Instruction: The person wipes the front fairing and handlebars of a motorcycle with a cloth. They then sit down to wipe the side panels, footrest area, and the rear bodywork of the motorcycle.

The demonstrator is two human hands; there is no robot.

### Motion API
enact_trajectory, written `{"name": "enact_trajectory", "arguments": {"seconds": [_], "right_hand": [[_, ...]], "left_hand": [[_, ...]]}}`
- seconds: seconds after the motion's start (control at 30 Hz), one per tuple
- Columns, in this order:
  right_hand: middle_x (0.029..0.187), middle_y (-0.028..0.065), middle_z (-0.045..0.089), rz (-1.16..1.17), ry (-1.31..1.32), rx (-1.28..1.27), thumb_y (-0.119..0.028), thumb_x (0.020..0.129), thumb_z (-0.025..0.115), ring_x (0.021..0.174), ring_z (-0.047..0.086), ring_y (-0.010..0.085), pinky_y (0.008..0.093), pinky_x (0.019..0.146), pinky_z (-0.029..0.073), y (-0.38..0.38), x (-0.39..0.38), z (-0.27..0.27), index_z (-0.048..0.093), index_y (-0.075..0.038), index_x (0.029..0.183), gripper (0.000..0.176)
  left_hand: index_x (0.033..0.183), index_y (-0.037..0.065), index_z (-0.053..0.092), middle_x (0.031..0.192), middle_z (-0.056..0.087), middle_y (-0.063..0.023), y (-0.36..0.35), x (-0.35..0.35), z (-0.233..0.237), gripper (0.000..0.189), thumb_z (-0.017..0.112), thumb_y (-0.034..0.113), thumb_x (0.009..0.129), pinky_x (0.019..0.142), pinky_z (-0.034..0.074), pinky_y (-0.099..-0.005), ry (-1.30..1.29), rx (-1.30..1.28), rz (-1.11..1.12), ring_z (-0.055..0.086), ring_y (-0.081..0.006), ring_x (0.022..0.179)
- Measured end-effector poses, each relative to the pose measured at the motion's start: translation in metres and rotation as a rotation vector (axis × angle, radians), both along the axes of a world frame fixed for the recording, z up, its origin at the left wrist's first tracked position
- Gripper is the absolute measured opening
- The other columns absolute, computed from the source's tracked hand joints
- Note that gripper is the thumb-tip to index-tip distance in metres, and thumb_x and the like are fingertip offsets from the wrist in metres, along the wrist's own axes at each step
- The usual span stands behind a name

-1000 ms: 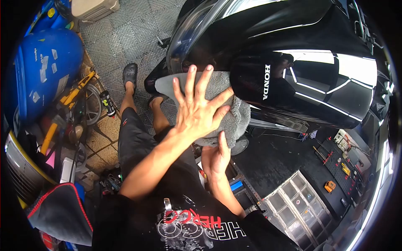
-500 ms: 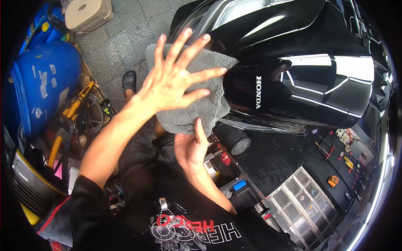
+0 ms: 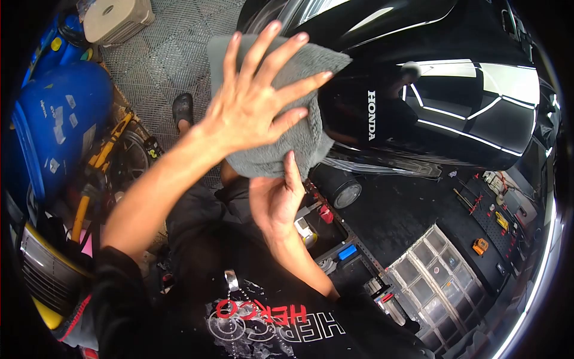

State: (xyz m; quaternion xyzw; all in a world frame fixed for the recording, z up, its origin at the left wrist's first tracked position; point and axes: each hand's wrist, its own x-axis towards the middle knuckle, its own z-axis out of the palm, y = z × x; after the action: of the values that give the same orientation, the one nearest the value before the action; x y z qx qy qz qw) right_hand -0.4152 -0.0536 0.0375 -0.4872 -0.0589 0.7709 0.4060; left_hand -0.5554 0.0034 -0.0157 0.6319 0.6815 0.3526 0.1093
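The grey plush towel sits between the hands: left hand over its upper face, fingers spread; right hand beneath its near edge, thumb up, its grip hard to judge. One corner points toward the black HONDA-lettered bodywork.

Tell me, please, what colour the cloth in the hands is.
The cloth is plain grey; it shows best in the head view, the only one here.
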Motion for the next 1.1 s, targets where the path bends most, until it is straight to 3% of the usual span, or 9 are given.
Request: {"name": "enact_trajectory", "arguments": {"seconds": [0.1,0.3,0.33,0.47,0.7,0.83,0.97,1.03,1.1], "right_hand": [[0.156,0.0039,0.051,0.035,-0.110,-0.009,-0.029,0.107,0.052,0.145,0.045,0.0225,0.0470,0.125,0.027,-0.013,0.044,0.000,0.047,-0.011,0.153,0.049],[0.158,0.0092,0.047,0.099,-0.423,0.023,-0.031,0.106,0.047,0.146,0.043,0.0280,0.0474,0.125,0.025,-0.004,0.141,0.033,0.042,-0.006,0.155,0.055],[0.159,0.0100,0.047,0.104,-0.499,0.078,-0.033,0.106,0.045,0.146,0.042,0.0284,0.0474,0.125,0.025,-0.003,0.156,0.036,0.041,-0.005,0.156,0.057],[0.160,0.0135,0.045,0.106,-0.553,0.169,-0.038,0.106,0.041,0.147,0.041,0.0302,0.0480,0.125,0.024,0.009,0.196,0.059,0.037,-0.003,0.158,0.063],[0.152,0.0117,0.052,0.221,-0.682,0.349,-0.010,0.102,0.056,0.140,0.049,0.0273,0.0441,0.121,0.034,0.013,0.198,0.051,0.045,-0.003,0.151,0.051],[0.152,0.0121,0.052,0.115,-0.624,0.297,-0.015,0.103,0.055,0.142,0.048,0.0281,0.0456,0.122,0.031,0.012,0.197,0.048,0.044,-0.004,0.152,0.052],[0.153,0.0135,0.052,0.117,-0.498,0.300,-0.018,0.104,0.053,0.141,0.049,0.0286,0.0474,0.121,0.034,0.019,0.215,0.049,0.043,-0.001,0.152,0.052],[0.152,0.0134,0.052,0.131,-0.570,0.349,-0.018,0.104,0.053,0.140,0.050,0.0282,0.0470,0.120,0.035,0.019,0.207,0.042,0.043,-0.001,0.152,0.051],[0.150,0.0127,0.055,0.147,-0.640,0.356,-0.014,0.103,0.057,0.137,0.053,0.0262,0.0449,0.119,0.037,0.013,0.193,0.032,0.046,-0.004,0.151,0.050]], "left_hand": [[0.141,0.029,0.063,0.155,0.031,-0.0195,-0.027,0.047,-0.002,0.056,0.069,0.049,0.089,0.116,0.010,-0.0746,-0.074,-0.073,0.141,0.014,-0.0490,0.151],[0.143,0.018,0.061,0.151,0.030,-0.0246,-0.045,0.166,0.031,0.057,0.061,0.051,0.096,0.115,0.010,-0.0758,-0.283,-0.200,0.346,0.013,-0.0513,0.151],[0.145,0.024,0.060,0.153,0.034,-0.0239,-0.043,0.179,0.041,0.054,0.059,0.050,0.098,0.114,0.010,-0.0780,-0.370,-0.224,0.368,0.016,-0.0501,0.152],[0.152,0.025,0.052,0.156,0.031,-0.0230,-0.026,0.224,0.067,0.059,0.058,0.049,0.099,0.114,0.011,-0.0784,-0.496,-0.169,0.349,0.015,-0.0499,0.153],[0.152,0.024,0.051,0.154,0.036,-0.0230,-0.038,0.205,0.065,0.064,0.056,0.055,0.097,0.115,0.008,-0.0754,-0.327,-0.274,0.472,0.015,-0.0498,0.153],[0.149,0.016,0.053,0.152,0.031,-0.0264,-0.031,0.216,0.066,0.062,0.055,0.052,0.098,0.114,0.013,-0.0751,-0.294,-0.260,0.415,0.013,-0.0502,0.151],[0.153,0.023,0.050,0.150,0.032,-0.0271,-0.022,0.234,0.060,0.071,0.071,0.044,0.088,0.113,0.011,-0.0755,-0.379,-0.167,0.386,0.015,-0.0516,0.150],[0.147,0.030,0.056,0.153,0.033,-0.0227,-0.026,0.221,0.054,0.063,0.069,0.051,0.089,0.112,0.009,-0.0755,-0.280,-0.207,0.393,0.014,-0.0493,0.151],[0.145,0.036,0.059,0.160,0.031,-0.0192,-0.031,0.205,0.046,0.054,0.059,0.057,0.095,0.115,0.003,-0.0744,-0.300,-0.233,0.440,0.011,-0.0460,0.155]]}}
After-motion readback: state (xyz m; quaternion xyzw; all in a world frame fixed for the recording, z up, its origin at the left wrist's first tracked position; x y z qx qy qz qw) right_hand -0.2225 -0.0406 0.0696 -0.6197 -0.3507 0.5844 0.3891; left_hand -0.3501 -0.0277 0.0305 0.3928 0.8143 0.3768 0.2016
